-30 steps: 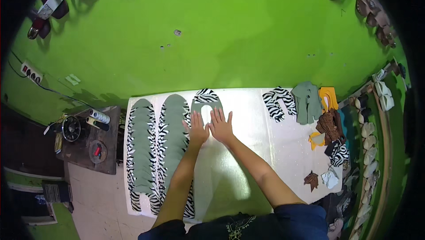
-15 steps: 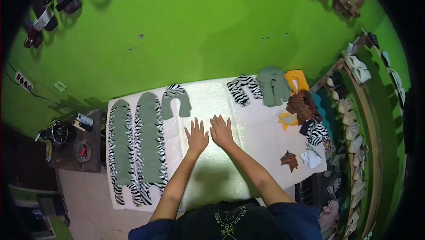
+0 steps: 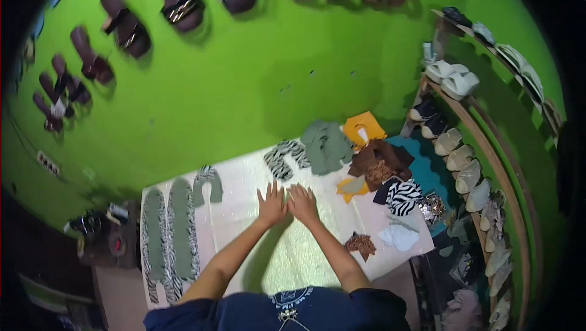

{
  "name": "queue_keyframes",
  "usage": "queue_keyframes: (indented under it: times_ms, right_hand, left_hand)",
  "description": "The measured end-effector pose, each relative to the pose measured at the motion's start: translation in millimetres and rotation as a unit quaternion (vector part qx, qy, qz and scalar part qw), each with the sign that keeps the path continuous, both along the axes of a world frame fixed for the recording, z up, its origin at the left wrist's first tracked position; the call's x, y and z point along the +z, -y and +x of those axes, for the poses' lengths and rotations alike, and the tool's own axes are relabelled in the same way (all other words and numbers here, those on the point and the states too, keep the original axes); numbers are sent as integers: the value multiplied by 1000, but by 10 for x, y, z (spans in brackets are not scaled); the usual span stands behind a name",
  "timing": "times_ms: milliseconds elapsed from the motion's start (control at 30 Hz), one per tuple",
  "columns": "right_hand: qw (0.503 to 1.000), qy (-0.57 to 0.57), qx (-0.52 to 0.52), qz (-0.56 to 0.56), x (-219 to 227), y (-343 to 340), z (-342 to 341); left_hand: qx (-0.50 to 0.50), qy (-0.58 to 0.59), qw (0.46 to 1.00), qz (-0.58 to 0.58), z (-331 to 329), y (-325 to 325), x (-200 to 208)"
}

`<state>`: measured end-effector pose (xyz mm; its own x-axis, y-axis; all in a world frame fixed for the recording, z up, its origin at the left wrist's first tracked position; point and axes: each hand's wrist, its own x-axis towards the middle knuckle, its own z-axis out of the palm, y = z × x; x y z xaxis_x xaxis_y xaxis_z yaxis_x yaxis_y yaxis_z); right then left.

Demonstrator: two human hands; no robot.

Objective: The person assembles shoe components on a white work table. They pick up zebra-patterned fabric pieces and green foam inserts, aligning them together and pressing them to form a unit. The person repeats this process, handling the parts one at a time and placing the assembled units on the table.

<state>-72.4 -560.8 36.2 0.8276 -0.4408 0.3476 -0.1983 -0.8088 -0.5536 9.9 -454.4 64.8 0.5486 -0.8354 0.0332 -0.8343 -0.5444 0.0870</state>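
My left hand (image 3: 272, 206) and my right hand (image 3: 302, 204) reach forward side by side over the pale sheet-covered table (image 3: 241, 175). Both are empty with fingers stretched out, and they nearly touch at the thumbs. Just beyond them lies a zebra-print U-shaped piece (image 3: 277, 163). Right of it is a pile of grey-green pieces (image 3: 326, 147). Two long overlapping rows of grey-green pieces with zebra edges, an outer row (image 3: 156, 227) and an inner row (image 3: 181, 224), run along the table's left. Near their far end sits a single grey-green arch (image 3: 208, 187) with a zebra top.
Yellow pieces (image 3: 364, 128), brown pieces (image 3: 381, 159), a zebra scrap (image 3: 404, 197) and a pale blue scrap (image 3: 399, 237) crowd the table's right. A shoe rack (image 3: 467, 114) stands at right. Sandals (image 3: 183, 10) hang on the green wall. A dark side table (image 3: 110, 248) stands at left.
My view has tilted up and turned right. Both hands have shifted right across the table, closer to the zebra-print piece, and have drawn nearer each other.
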Motion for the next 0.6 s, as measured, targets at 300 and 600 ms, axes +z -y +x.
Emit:
queue_keyframes:
  times_ms: [300, 600]
  right_hand:
    - [995, 48, -82, 28, 23, 1132, -47]
    - [983, -6, -124, -134, 90, 2252, 416]
  left_hand:
    - [-25, 19, 999, -25, -79, 1018, 117]
    - [-17, 145, 982, -123, 398, 2013, -192]
